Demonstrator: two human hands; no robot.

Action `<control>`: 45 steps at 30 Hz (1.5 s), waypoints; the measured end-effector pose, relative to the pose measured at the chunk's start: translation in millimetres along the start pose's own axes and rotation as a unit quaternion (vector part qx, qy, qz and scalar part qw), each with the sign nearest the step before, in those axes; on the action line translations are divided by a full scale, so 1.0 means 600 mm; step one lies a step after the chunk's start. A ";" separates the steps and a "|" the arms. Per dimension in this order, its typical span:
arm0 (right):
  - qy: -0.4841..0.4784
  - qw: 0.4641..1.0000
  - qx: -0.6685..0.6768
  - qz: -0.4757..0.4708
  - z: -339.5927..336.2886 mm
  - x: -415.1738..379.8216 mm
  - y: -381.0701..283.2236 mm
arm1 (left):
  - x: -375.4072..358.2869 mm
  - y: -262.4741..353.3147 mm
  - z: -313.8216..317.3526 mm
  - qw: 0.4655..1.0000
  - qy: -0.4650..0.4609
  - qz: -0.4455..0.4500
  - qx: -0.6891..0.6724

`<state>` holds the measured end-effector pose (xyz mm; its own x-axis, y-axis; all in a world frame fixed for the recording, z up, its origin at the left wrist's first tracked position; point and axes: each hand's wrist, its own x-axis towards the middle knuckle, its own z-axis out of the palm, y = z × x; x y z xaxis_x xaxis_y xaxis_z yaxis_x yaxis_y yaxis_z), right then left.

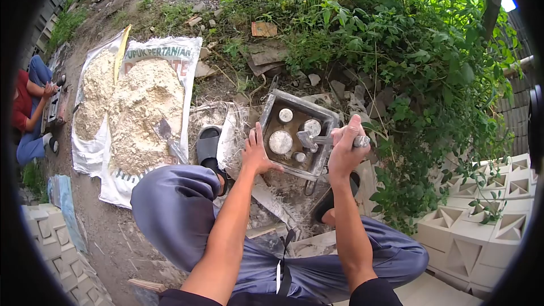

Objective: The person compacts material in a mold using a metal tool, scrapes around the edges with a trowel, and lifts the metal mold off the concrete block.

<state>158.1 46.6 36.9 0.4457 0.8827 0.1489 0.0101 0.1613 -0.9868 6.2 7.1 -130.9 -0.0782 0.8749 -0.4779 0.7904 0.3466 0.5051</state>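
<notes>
A square grey mold box lies on the ground between my feet. Inside its brown floor stand several round, pale-topped cylinders; the largest disc is near the middle. My left hand rests at the box's left edge, fingers spread and thumb along the near side. Above the right part of the box, my right hand is wrapped round the handle of a hammer. The hammer's metal head overlaps the cylinders on that side in this view, and the handle's end sticks out past my fist.
Left of me, a pale sand-like powder heap lies on a white printed sack with a trowel in it. Patterned cast blocks are stacked at right, more blocks at lower left. Another person sits far left. Leafy plants grow behind.
</notes>
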 end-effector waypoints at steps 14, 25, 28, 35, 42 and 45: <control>-0.098 0.989 -0.106 0.021 0.018 -0.005 0.017 | 0.001 0.001 -0.006 1.000 -0.019 -0.001 0.016; -0.116 0.984 -0.135 -0.006 -0.022 -0.021 0.040 | 0.001 -0.008 0.009 1.000 0.005 0.007 0.005; -0.107 0.980 -0.151 -0.075 -0.052 -0.030 0.155 | 0.002 -0.009 0.013 1.000 0.011 0.014 -0.001; -0.029 0.999 -0.039 0.007 -0.040 -0.012 0.068 | 0.001 -0.006 0.007 1.000 0.005 0.006 -0.016; -0.033 0.998 -0.031 -0.052 -0.004 0.006 0.078 | 0.001 -0.004 0.006 1.000 0.001 0.000 -0.005; -0.062 0.987 -0.106 -0.106 0.020 0.021 0.124 | 0.002 -0.004 0.005 1.000 0.003 0.000 -0.004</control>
<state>153.8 75.1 -34.0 0.3004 0.8888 0.3463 0.2838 0.2633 -0.9220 5.9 6.4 -135.1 -0.0815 0.8768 -0.4739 0.7861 0.3488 0.5102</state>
